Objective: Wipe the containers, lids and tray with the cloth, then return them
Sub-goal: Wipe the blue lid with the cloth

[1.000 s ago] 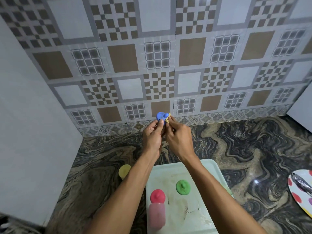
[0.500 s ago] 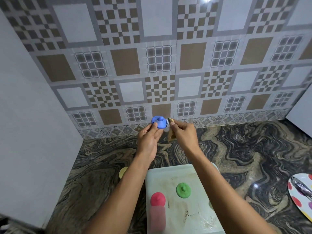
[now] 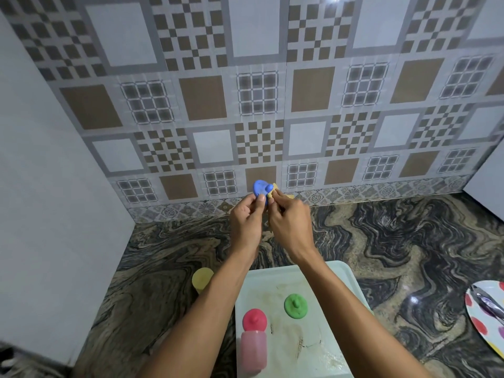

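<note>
Both hands are raised close together above the bench (image 3: 409,241), near the tiled wall. The blue lid (image 3: 260,187) is pinched at its edge between the thumb and fingers of the left hand (image 3: 246,216), with its knob turned toward the camera. A small yellowish cloth (image 3: 274,186) is pinched in the fingertips of the right hand (image 3: 290,222) and pressed against the lid beside the knob; most of the cloth is hidden behind the fingers.

Below the forearms lies the pale tray (image 3: 341,271), streaked with brownish grime. On it a loose green lid (image 3: 296,306) and a pink container (image 3: 253,350) capped by a red lid (image 3: 254,319) are seen. A yellow container (image 3: 202,278) stands on the bench just left of the tray.

Since the blue lid is held only by its edge, it could be twisted out of the pinch by a firm rub and dropped onto the bench. With so little cloth exposed, the groove round the knob may be missed. The pink container, close to the left forearm, could be knocked over when the lid is returned.
</note>
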